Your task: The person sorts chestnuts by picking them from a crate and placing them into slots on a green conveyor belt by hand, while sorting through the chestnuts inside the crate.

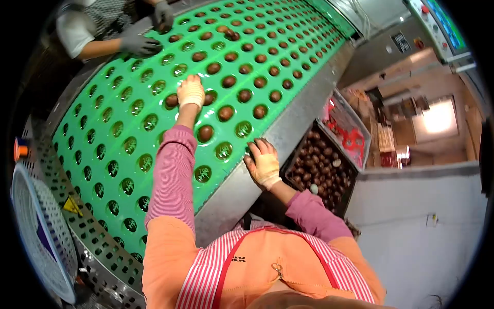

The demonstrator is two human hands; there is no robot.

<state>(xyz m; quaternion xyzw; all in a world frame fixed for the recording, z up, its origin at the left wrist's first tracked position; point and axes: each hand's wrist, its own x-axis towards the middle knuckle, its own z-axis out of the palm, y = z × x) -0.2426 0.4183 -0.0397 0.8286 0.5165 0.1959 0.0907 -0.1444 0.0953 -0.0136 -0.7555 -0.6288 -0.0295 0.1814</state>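
My left hand (191, 93), wrapped in a pale band, reaches over the green cupped tray (170, 129). Its fingers are close together and bent down; whatever lies under them is hidden. One brown egg-like ball (172, 101) sits in a cup just left of this hand, and another brown ball (210, 98) lies at its right side. Also wrapped in a pale band, my right hand (264, 162) rests with spread fingers on the metal edge (234, 190) of the machine, holding nothing. The nearest brown ball on that side (205, 133) is in a cup, apart from the hand.
Across the tray are a co-worker's grey-gloved hands (140, 44). A dark crate of brown balls (321, 167) stands below the metal edge at right, beside a grey crate with red pieces (350, 131). A pale basket (43, 232) stands lower left. A control panel (442, 28) hangs upper right.
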